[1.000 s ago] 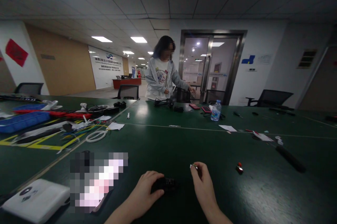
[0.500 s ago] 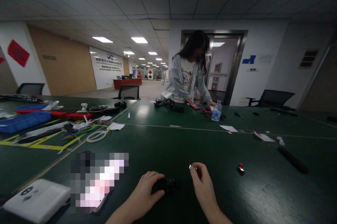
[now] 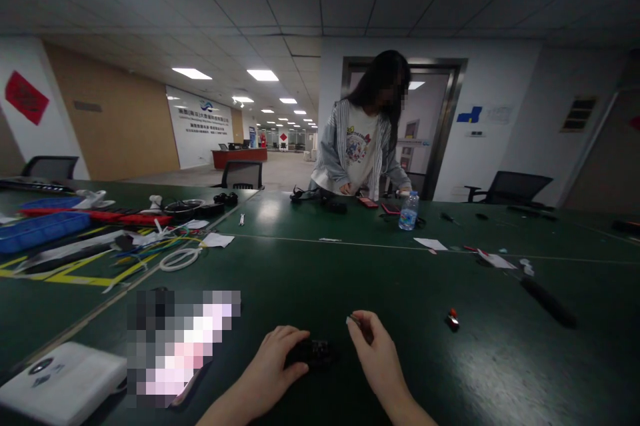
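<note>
Pinching a small pale piece (image 3: pixel 349 321) between thumb and forefinger, we hold our right hand (image 3: pixel 377 356) a little nearer the black device (image 3: pixel 316 350) than a second ago; the gap narrows, but piece and device are not touching. The device lies on the worktop (image 3: pixel 280 279) just in front of us, and our left hand (image 3: pixel 273 359) stays put, its fingers curled around the device's left end. Taking the device as the clock's centre, we have the piece at two o'clock, an orange-topped metal item (image 3: pixel 453 321) at three and a blurred-out phone-like object (image 3: pixel 190 346) at nine. Towards one o'clock, across from us, a person (image 3: pixel 357 146) now stands farther right, near a bottle (image 3: pixel 408 213).
</note>
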`<action>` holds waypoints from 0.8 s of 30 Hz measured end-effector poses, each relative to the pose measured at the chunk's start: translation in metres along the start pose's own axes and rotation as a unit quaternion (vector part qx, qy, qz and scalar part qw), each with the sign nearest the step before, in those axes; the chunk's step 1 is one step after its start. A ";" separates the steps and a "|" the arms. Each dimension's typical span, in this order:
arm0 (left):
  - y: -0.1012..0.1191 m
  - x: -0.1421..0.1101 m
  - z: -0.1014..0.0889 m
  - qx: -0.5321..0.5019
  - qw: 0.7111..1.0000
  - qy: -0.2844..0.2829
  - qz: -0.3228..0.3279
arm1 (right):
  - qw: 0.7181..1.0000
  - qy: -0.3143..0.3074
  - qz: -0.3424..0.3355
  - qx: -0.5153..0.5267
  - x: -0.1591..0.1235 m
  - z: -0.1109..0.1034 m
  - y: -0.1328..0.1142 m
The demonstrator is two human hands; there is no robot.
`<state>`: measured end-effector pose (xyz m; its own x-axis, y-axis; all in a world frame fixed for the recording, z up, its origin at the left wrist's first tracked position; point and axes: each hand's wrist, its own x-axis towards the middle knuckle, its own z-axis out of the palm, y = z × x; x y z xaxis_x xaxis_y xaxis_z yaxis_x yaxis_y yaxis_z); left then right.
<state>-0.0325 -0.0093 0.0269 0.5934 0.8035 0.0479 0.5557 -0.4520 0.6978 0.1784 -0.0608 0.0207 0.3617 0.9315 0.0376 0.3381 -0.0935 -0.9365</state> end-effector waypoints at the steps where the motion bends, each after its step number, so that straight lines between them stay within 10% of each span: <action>1: -0.001 0.000 0.000 0.001 1.000 0.001 0.001 | 1.000 -0.012 -0.011 -0.003 -0.001 0.001 -0.002; 24: -0.004 0.000 0.006 -0.010 0.999 0.018 0.026 | 0.947 -0.141 -0.182 -0.226 -0.020 0.014 -0.023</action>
<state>-0.0318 -0.0096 0.0198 0.5999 0.7925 0.1098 0.5121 -0.4858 0.7084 0.1514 -0.0728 0.0364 -0.0738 0.9818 0.1750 0.7558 0.1696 -0.6325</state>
